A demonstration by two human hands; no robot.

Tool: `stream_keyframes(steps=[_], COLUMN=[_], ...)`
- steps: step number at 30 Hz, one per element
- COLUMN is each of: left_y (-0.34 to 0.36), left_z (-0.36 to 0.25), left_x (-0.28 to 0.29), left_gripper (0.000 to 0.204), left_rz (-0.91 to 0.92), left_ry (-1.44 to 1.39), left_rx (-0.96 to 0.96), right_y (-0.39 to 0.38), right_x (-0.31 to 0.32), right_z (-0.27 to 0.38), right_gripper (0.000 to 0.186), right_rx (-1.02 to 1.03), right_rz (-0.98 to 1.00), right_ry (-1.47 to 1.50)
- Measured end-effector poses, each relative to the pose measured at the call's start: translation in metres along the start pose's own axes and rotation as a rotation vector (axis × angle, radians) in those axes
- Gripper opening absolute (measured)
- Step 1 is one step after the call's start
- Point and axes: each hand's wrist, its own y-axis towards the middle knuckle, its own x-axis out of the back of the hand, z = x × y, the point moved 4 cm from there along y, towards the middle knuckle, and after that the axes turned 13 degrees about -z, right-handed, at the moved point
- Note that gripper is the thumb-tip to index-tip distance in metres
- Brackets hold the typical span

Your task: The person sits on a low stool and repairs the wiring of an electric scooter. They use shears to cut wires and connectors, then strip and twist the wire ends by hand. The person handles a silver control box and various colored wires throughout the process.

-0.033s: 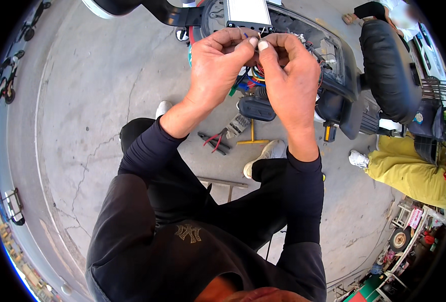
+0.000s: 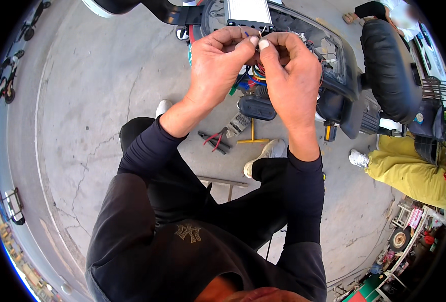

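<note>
My left hand (image 2: 212, 68) and my right hand (image 2: 292, 75) meet fingertip to fingertip over an opened scooter body (image 2: 341, 80). Each pinches thumb against forefinger on thin wires (image 2: 261, 33), whose light ends poke up between the tips; the pinched part is mostly hidden. Just beyond the fingers is a silver box with a black end plate (image 2: 248, 12), perhaps a controller. A bundle of coloured wires (image 2: 257, 75) hangs below and between my hands, partly covered by them.
On the floor lie red-handled pliers (image 2: 214, 143), a grey slotted piece (image 2: 237, 126) and a yellow T-shaped tool (image 2: 253, 141). A black seat (image 2: 387, 70) stands at the right. Another person's yellow trousers (image 2: 409, 171) show there, near a cluttered cart (image 2: 404, 241).
</note>
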Motion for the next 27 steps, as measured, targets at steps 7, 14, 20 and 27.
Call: stream_keyframes(steps=[7, 14, 20, 27], left_y=[0.0000, 0.0013, 0.0003, -0.0024], left_z=[0.0035, 0.0052, 0.0037, 0.0016], left_x=[0.0018, 0.0030, 0.0014, 0.0035], left_gripper=[0.019, 0.018, 0.018, 0.016], left_rz=[0.048, 0.077, 0.086, 0.079], left_ry=[0.086, 0.109, 0.118, 0.119], left_rx=[-0.070, -0.133, -0.139, -0.155], right_y=[0.0002, 0.0007, 0.0010, -0.0005], right_x=[0.0009, -0.0001, -0.0001, -0.0028], right_z=[-0.0013, -0.0023, -0.0038, -0.0039], right_gripper=[0.016, 0.018, 0.018, 0.017], right_rx=[-0.030, -0.041, -0.068, -0.049], right_rz=[-0.012, -0.027, -0.041, -0.021], right_ry=[0.002, -0.010, -0.012, -0.008])
